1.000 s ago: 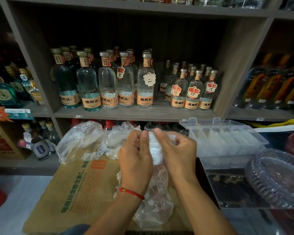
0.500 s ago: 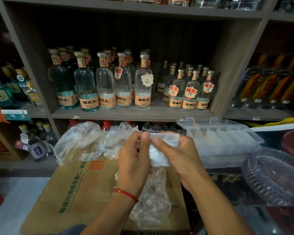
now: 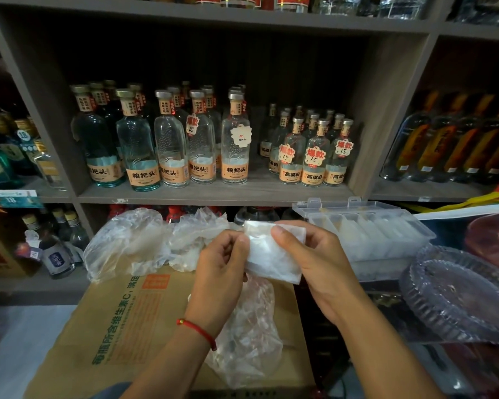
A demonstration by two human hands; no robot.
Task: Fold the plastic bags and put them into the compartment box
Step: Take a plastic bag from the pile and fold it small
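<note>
The folded plastic bag (image 3: 272, 254) is pinched between left hand (image 3: 218, 272) and right hand (image 3: 319, 264) — its slick folds could spring open if released before the compartment box (image 3: 366, 226) at two o'clock is reached.

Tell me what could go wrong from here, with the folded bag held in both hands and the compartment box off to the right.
1. The folded bag is only pinched at its edges by the left hand and right hand; slick plastic may spring open once one hand lets go.
2. The compartment box already looks packed with folded bags, so finding a free slot could be hard.
3. Loose bags sit crumpled on the cardboard box and could slide off if brushed.
</note>
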